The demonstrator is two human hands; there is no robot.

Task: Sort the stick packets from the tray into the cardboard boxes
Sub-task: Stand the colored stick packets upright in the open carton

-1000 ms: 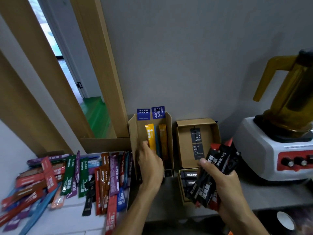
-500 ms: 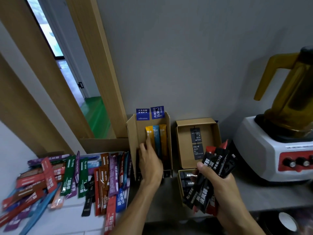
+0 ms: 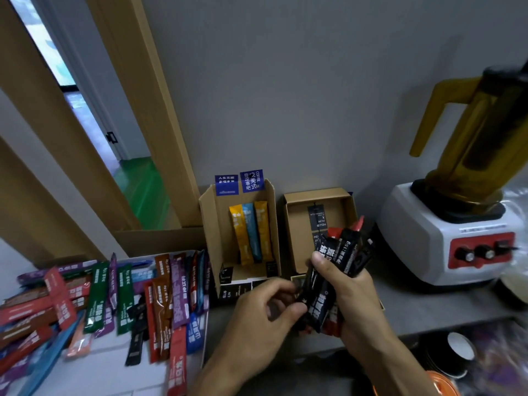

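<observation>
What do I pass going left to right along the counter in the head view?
Pile of coloured stick packets → tall open cardboard box → shallow black-labelled cardboard box → white blender with amber jug.

One wide-angle camera rides on the person's head, facing forward and down at the counter (image 3: pixel 428 307) and the grey wall (image 3: pixel 314 95) behind it. It sits close, with the left hand (image 3: pixel 257 318) and right hand (image 3: pixel 354 295) large in the lower frame.

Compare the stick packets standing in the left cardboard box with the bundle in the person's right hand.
The boxed packets are yellow, blue and orange; the bundle is black and red. The boxed packets are three, standing loose; the bundle is more, gripped by the right hand. Both are slim sticks.
</observation>
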